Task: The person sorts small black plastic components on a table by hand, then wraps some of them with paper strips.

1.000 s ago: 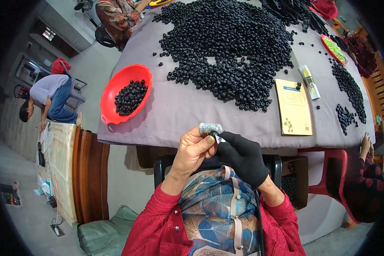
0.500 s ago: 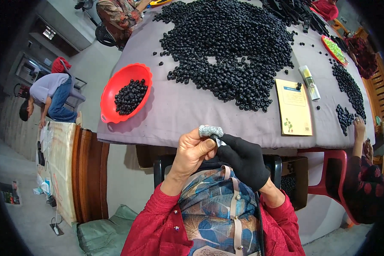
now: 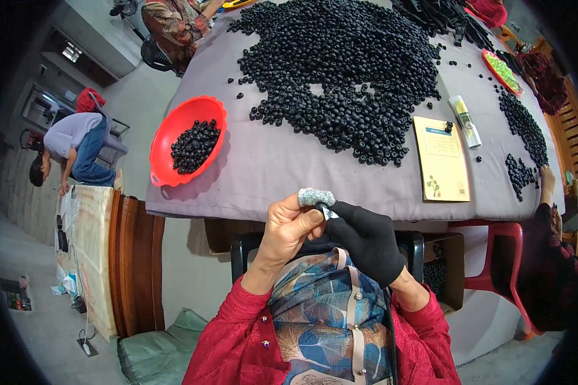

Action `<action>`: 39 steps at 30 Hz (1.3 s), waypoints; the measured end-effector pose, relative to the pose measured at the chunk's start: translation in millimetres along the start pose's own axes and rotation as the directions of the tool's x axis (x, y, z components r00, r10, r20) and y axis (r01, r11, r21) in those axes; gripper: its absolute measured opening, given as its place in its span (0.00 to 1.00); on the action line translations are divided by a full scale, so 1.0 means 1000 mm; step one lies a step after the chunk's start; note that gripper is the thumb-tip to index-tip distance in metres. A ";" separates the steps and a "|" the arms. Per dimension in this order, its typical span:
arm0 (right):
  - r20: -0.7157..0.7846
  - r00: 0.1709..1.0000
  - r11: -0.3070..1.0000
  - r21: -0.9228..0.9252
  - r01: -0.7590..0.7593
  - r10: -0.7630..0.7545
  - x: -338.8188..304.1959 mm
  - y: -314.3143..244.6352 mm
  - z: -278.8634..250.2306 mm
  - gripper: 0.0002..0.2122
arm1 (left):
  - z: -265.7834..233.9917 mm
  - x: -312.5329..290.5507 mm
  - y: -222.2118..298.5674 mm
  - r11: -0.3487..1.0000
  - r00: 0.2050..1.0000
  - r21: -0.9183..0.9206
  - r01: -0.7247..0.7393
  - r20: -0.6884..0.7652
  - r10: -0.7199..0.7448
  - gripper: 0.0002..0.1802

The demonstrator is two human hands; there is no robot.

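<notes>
My left hand [image 3: 288, 226] is bare except for a grey speckled cover [image 3: 316, 197] round a fingertip. Its thumb and fingers are pinched together, and what lies between them is hidden. Against it presses my right hand [image 3: 366, 240] in a black knit glove, fingers closed round a small shiny flat piece [image 3: 329, 212] whose pale end sticks out by the left thumb. Both hands meet in front of my body, just off the table's near edge. Beyond them spreads a big heap of small black ring-like parts [image 3: 340, 70]. Similar parts [image 3: 196, 147] lie in a red scalloped bowl [image 3: 162, 138] at left.
A yellow booklet [image 3: 440, 160] and a pale tube [image 3: 465, 122] lie right of the heap. Farther right are a smaller pile [image 3: 523, 131], a red-rimmed green tray [image 3: 502, 72] and another person's hand [image 3: 546, 176]. A red chair [image 3: 504, 266] stands at the table's right front.
My hands stay pinched together in nearly the same place. At the right, the other person's hand and arm have shifted slightly at the smaller pile.
</notes>
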State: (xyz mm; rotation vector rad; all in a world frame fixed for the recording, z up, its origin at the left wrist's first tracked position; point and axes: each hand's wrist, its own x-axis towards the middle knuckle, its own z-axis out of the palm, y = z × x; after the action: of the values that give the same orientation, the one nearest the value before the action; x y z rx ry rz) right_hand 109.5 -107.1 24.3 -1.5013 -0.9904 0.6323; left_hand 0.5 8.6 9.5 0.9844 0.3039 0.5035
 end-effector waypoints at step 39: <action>-0.029 1.000 1.000 -0.009 -0.011 0.011 0.002 0.006 0.004 0.12 | -0.002 0.005 -0.010 1.000 1.000 0.004 0.010 -0.003 -0.010 0.10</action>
State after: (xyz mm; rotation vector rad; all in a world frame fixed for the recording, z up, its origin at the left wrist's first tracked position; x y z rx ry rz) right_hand 108.8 -103.2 17.7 -1.5205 -0.9645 0.6131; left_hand 6.0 8.5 -0.1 0.9857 0.3126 0.4951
